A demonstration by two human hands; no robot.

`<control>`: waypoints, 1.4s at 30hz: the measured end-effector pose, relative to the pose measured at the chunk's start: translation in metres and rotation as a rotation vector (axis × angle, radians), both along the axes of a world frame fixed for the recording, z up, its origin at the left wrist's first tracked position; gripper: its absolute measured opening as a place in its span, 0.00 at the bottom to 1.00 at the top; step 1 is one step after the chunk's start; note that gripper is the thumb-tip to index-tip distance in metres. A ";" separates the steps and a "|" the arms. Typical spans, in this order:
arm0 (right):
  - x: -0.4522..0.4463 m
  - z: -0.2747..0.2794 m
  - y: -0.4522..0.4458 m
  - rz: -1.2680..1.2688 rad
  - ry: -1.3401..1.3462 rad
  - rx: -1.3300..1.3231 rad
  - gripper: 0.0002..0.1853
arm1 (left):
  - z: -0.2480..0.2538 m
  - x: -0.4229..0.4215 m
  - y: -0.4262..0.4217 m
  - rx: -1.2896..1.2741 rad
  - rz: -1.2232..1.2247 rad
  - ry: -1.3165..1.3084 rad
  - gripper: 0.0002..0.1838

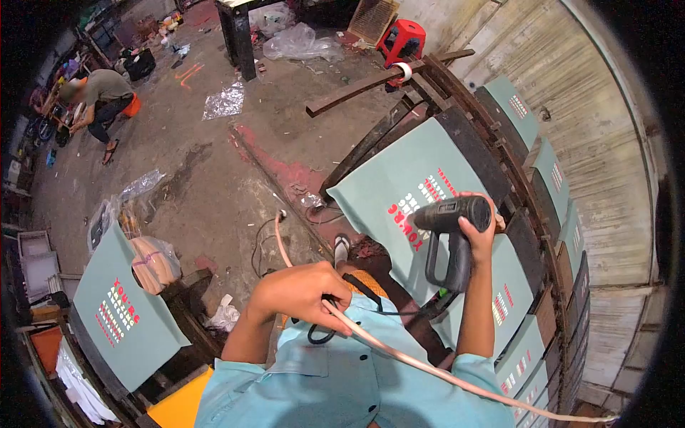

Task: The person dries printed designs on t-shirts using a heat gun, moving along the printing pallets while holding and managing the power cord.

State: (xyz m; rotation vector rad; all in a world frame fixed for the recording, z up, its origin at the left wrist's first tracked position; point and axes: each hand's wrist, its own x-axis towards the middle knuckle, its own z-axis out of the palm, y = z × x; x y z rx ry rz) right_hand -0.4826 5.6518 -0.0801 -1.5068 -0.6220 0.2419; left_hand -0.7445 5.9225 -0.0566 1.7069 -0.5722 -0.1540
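My right hand (479,232) is wrapped round a black heat gun (451,246), whose nozzle points left over a grey-green printed fabric panel (407,178) with red and white lettering. In front of my chest, my left hand (307,294) is closed on a pale pink cable (407,357), which runs off to the lower right and also shows beyond the hand toward the floor. A thin black cord hangs close to my left hand.
Similar printed panels (128,314) lie at the left and along the dark rack (499,150) at the right. A person (107,103) crouches at the upper left. A red stool (404,41), plastic sheets and a black-legged table (239,43) stand farther back.
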 end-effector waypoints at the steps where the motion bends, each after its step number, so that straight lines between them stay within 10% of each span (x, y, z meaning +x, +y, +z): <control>1: 0.004 -0.001 0.008 -0.030 0.020 0.007 0.30 | -0.002 -0.001 0.002 0.003 0.006 0.001 0.20; 14: 0.021 0.005 0.042 0.149 0.014 0.004 0.29 | 0.005 0.003 0.029 -0.006 0.082 0.076 0.19; 42: 0.060 -0.001 -0.055 -0.385 0.001 -0.059 0.31 | 0.010 0.072 0.021 0.025 -0.012 0.102 0.16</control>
